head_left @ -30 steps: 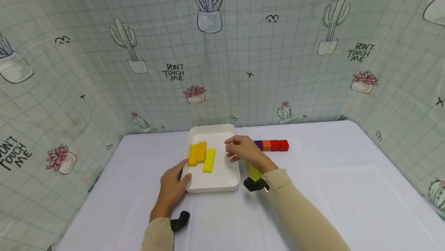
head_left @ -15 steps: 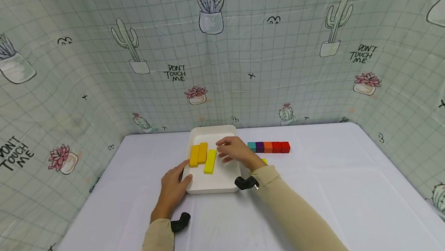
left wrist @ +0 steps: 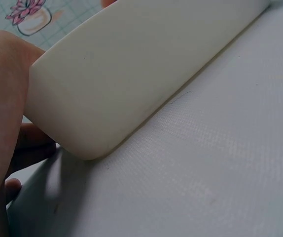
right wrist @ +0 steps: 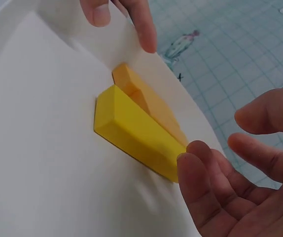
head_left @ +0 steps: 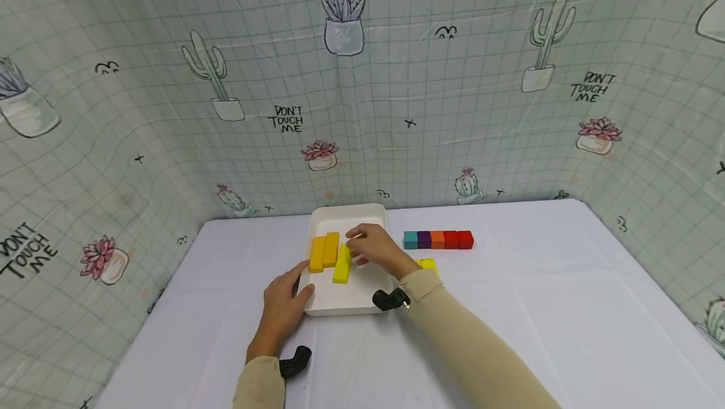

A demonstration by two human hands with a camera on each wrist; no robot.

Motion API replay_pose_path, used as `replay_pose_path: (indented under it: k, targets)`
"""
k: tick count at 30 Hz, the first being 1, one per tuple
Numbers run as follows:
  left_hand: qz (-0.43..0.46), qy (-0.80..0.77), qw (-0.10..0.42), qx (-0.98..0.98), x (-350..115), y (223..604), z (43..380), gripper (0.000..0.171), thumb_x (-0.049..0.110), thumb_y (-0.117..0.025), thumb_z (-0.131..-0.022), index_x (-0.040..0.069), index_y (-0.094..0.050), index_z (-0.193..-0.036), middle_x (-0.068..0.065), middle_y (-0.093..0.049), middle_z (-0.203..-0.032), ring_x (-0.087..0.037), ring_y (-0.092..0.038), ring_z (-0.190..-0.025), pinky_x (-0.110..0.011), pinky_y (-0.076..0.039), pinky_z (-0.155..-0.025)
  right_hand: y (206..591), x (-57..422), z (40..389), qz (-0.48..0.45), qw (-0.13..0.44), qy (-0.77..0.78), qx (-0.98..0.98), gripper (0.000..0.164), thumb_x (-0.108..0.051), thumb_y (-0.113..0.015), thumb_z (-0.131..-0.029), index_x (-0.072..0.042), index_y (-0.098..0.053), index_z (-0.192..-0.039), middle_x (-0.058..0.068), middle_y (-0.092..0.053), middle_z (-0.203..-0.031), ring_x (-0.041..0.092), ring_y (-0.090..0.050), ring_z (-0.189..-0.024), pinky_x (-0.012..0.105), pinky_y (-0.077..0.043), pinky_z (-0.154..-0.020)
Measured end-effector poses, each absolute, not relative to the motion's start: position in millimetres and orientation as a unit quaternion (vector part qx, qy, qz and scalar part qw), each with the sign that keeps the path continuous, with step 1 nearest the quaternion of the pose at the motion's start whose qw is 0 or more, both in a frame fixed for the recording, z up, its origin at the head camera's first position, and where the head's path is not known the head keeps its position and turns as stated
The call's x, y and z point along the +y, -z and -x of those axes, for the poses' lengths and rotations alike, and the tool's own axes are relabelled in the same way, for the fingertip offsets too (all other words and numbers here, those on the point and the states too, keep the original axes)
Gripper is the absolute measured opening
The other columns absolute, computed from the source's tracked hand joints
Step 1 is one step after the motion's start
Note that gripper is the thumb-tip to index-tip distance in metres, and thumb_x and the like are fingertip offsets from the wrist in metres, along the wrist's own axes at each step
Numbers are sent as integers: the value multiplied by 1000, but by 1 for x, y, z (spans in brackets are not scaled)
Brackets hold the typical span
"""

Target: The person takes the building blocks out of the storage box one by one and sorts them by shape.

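A white tray [head_left: 351,301] lies on the table, with my left hand [head_left: 281,302] gripping its left rim near the front corner. Thumb and forefinger reach over that rim; other fingers show outside below it in the left wrist view. Inside the tray are two orange-yellow blocks [head_left: 317,255] side by side and one bright yellow block [head_left: 342,265], slightly slanted. Over the tray, my right hand [head_left: 375,249] has its fingers loosely bent at the far end of the bright yellow block. In the right wrist view its fingertips overlap that yellow block [right wrist: 136,131], with nothing between thumb and fingers.
Right of the tray runs a row of cubes [head_left: 438,240]: teal, purple, orange and red. Nearer, yellow pieces [head_left: 428,264] are partly covered by the right sleeve. A grid-patterned cloth [head_left: 396,157] with cactus drawings rises behind the table.
My right hand has moved left across the tray to the bright yellow block, uncovering the teal cube and the rest of the row. My left hand stays on the rim.
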State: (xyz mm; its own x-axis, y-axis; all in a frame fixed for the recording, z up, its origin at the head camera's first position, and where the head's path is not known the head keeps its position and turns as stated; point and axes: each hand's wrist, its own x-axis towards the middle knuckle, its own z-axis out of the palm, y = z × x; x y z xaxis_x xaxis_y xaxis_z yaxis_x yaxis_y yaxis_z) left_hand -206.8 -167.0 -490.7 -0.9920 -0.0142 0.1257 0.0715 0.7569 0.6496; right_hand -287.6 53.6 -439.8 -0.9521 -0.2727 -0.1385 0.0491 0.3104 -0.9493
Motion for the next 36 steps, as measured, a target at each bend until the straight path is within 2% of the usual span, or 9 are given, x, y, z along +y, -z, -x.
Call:
replay_pose_path:
  k: [10,18,23,36]
  targets:
    - [21,346,64,-936,-166,489,207,56,24,-62,-96,18,-49,-150,-14,-53,-146,-36,-44,-134,-60,-23,-115,443,50,291,52,123,576,807,35,-12,-65,-94,-2,-61,-126,12,-68,-104,24,-65,-88,31,-59,-73]
    - [20,349,65,-935,-166,487,207,55,24,-62,-96,19,-50,-149,-13,-53,-147,-36,-44,-134,-61,-21,-115,447,50,293,47,144,538,830,43,-12,-69,-90,-5,-59,-131,10,-65,-102,21,-60,-76,28,-56,-71]
    - [16,349,64,-935,-166,488,207,55,23,-62,-96,19,-50,-149,-13,-53,-147,-36,-45,-134,-61,-23,-114,450,49,293,49,153,523,837,45,-13,-72,-89,-6,-59,-131,10,-65,-101,21,-61,-79,28,-57,-71]
    - [9,348,63,-935,-166,491,207,55,24,-61,-96,19,-50,-149,-13,-53,-146,-36,-45,-134,-61,-24,-114,453,46,295,84,155,443,879,53,-14,-76,-84,-2,-59,-133,13,-64,-116,20,-62,-81,29,-57,-75]
